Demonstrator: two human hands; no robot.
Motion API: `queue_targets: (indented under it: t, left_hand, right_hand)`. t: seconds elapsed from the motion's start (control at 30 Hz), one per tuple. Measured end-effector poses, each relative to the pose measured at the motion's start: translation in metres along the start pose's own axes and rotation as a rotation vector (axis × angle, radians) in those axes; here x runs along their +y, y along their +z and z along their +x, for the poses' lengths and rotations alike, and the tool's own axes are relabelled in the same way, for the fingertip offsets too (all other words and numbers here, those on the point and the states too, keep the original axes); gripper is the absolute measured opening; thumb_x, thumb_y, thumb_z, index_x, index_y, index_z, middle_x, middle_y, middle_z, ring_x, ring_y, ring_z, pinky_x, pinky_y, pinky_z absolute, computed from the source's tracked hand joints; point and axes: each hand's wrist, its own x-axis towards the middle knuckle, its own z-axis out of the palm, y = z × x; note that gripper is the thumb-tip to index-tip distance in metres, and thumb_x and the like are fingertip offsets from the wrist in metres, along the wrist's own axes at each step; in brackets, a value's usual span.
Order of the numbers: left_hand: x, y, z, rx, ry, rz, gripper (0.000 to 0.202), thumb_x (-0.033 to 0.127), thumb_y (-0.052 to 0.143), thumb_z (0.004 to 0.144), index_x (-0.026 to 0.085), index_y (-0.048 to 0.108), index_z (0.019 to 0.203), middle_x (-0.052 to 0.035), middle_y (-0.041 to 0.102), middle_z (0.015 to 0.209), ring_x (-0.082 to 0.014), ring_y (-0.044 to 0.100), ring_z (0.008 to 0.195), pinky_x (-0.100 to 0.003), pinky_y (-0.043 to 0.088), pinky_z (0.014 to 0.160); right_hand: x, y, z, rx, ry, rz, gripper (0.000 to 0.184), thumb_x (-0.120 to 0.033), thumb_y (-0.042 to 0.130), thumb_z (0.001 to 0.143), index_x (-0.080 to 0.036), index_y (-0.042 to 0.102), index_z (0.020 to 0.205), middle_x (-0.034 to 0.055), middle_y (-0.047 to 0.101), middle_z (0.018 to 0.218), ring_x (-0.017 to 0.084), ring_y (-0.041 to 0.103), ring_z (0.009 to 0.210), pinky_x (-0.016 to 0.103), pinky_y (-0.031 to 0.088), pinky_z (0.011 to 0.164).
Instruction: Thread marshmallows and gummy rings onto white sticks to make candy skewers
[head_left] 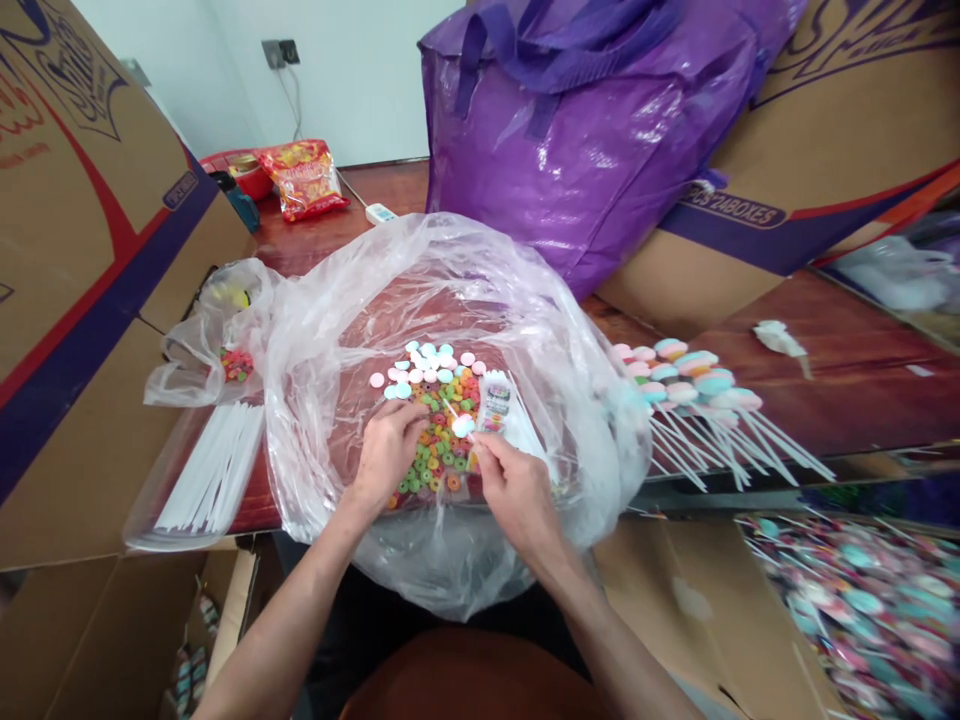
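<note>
My right hand [517,490] pinches a candy stick [451,408], a thin white stick with a pale pink and blue candy disc [463,426] on it. The stick's tip points up and left. My left hand [391,447] is just left of it, thumb and fingers closed together over the candy rings; whatever is between the fingertips is too small to make out. Green, orange and red candy rings [431,465] lie loose below and between my hands. Beyond them is a cluster of pastel candy discs [429,360]. All of this sits inside a wide, spread-open clear plastic bag [315,330].
White sticks [214,470] lie at left beside a small clear bag [251,300]. Finished candy sticks [697,385] are piled at right. A purple bag [555,150] and cartons [862,130] stand behind; another carton [82,250] is at left. A box of candies [870,600] sits lower right.
</note>
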Motion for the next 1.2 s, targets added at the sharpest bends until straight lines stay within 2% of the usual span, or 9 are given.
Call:
queue_targets:
  t: [0.1,0.2,0.33,0.43,0.67,0.83,0.97,1.1,1.2]
  left_hand:
    - [-0.004,0.002,0.010,-0.090,0.032,0.140,0.019,0.012,0.062,0.082,0.024,0.075,0.091,-0.0034,0.067,0.090,-0.0176,0.063,0.084,-0.030,0.050,0.082]
    - [-0.008,0.001,0.012,-0.134,0.025,0.159,0.018,0.011,0.059,0.083,0.022,0.071,0.087,-0.0030,0.066,0.089,-0.0173,0.061,0.082,-0.029,0.047,0.079]
    - [-0.006,0.000,0.010,-0.068,-0.002,0.137,0.014,0.013,0.052,0.088,0.019,0.063,0.080,-0.0031,0.064,0.083,-0.0174,0.059,0.080,-0.029,0.044,0.075]
    - [-0.001,0.004,0.009,-0.028,0.036,0.105,0.015,0.013,0.050,0.089,0.019,0.059,0.079,-0.0026,0.062,0.081,-0.0172,0.057,0.079,-0.029,0.043,0.075]
    - [0.006,0.011,0.009,-0.111,0.122,0.143,0.022,0.015,0.055,0.089,0.023,0.068,0.104,-0.0054,0.064,0.100,-0.0200,0.060,0.095,-0.031,0.047,0.085]
    - [0.008,0.015,0.014,-0.154,0.093,0.192,0.017,0.012,0.058,0.083,0.022,0.069,0.092,-0.0037,0.063,0.090,-0.0196,0.060,0.087,-0.030,0.047,0.080]
    - [0.009,0.012,0.016,-0.115,0.028,0.032,0.009,0.014,0.059,0.082,0.021,0.065,0.081,-0.0008,0.065,0.081,-0.0161,0.059,0.077,-0.027,0.045,0.074]
    - [0.000,-0.005,0.013,-0.015,-0.104,-0.257,0.008,0.026,0.061,0.083,0.018,0.065,0.081,-0.0005,0.068,0.079,-0.0142,0.061,0.072,-0.025,0.046,0.071]
    - [-0.008,-0.015,0.008,0.017,-0.163,-0.267,0.012,0.029,0.064,0.081,0.018,0.069,0.082,-0.0021,0.072,0.083,-0.0154,0.063,0.075,-0.026,0.048,0.073]
  right_hand:
    - [0.007,-0.004,-0.004,-0.009,0.026,-0.022,0.034,-0.030,0.044,0.096,-0.021,0.075,0.106,0.0061,0.079,0.091,0.023,0.072,0.080,0.030,0.051,0.073]
    - [0.009,-0.001,-0.008,-0.020,0.025,-0.025,0.034,-0.030,0.043,0.096,-0.021,0.075,0.102,0.0061,0.079,0.087,0.024,0.072,0.079,0.032,0.050,0.076]
    - [0.011,0.000,-0.012,-0.009,0.024,-0.004,0.033,-0.030,0.042,0.096,-0.021,0.074,0.099,0.0057,0.078,0.087,0.022,0.071,0.077,0.030,0.049,0.075]
    - [0.014,-0.001,-0.013,0.000,0.019,0.002,0.033,-0.029,0.043,0.096,-0.020,0.074,0.100,0.0062,0.078,0.089,0.022,0.070,0.076,0.029,0.048,0.070]
    - [0.016,-0.002,-0.014,0.007,0.017,-0.009,0.031,-0.029,0.043,0.097,-0.021,0.073,0.098,0.0057,0.077,0.086,0.021,0.069,0.075,0.028,0.048,0.070]
    - [0.016,-0.001,-0.014,0.017,0.008,-0.024,0.031,-0.029,0.043,0.096,-0.022,0.073,0.094,0.0055,0.077,0.084,0.020,0.068,0.073,0.027,0.046,0.068]
    - [0.017,-0.002,-0.014,0.014,0.009,-0.021,0.031,-0.029,0.043,0.097,-0.022,0.073,0.094,0.0052,0.077,0.083,0.020,0.068,0.073,0.027,0.046,0.068]
    - [0.018,-0.004,-0.016,0.008,0.022,-0.017,0.031,-0.030,0.044,0.097,-0.021,0.073,0.096,0.0054,0.077,0.085,0.020,0.069,0.074,0.027,0.047,0.069]
    - [0.018,-0.003,-0.016,-0.002,0.026,-0.029,0.031,-0.030,0.044,0.097,-0.022,0.073,0.096,0.0054,0.077,0.084,0.020,0.069,0.074,0.027,0.047,0.069]
